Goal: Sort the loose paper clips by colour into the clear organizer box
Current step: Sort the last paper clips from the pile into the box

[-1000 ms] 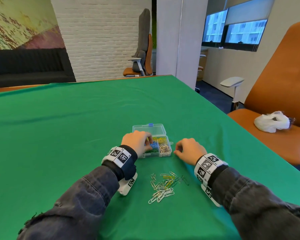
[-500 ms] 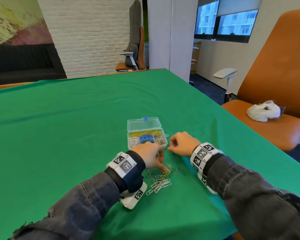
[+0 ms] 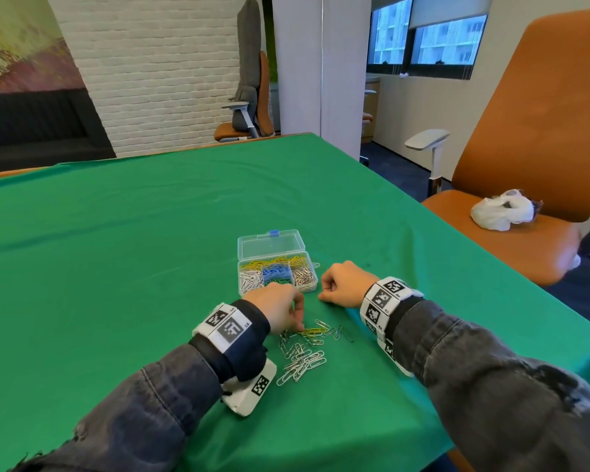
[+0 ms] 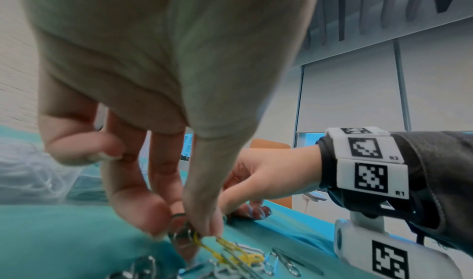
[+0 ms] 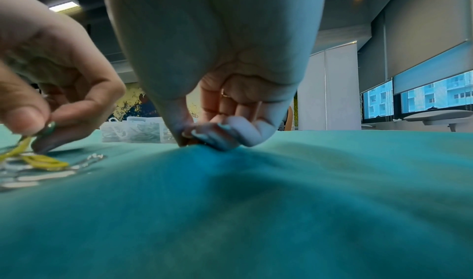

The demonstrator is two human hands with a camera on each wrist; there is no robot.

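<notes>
The clear organizer box point(image 3: 308, 288) stands open on the green cloth, with yellow, blue, silver and green clips in separate compartments. A loose pile of paper clips point(image 3: 302, 359), mostly silver with a few yellow, lies in front of it. My left hand point(image 3: 297, 327) is down at the pile's far edge. In the left wrist view its thumb and fingers point(image 4: 202, 222) pinch a green clip point(image 5: 50, 127), and a yellow clip point(image 4: 230, 251) trails from it. My right hand point(image 3: 324, 294) rests curled on the cloth right of the box, and nothing shows in it.
The green cloth point(image 3: 133, 250) covers the whole table, and its right edge runs close to my right arm. An orange chair point(image 3: 525, 185) carrying a white bag point(image 3: 501, 209) stands beyond that edge. One stray clip point(image 3: 316, 265) lies by the box's right side.
My left hand came back from the box to the loose pile and now pinches clips there. The right hand stayed curled beside the box.
</notes>
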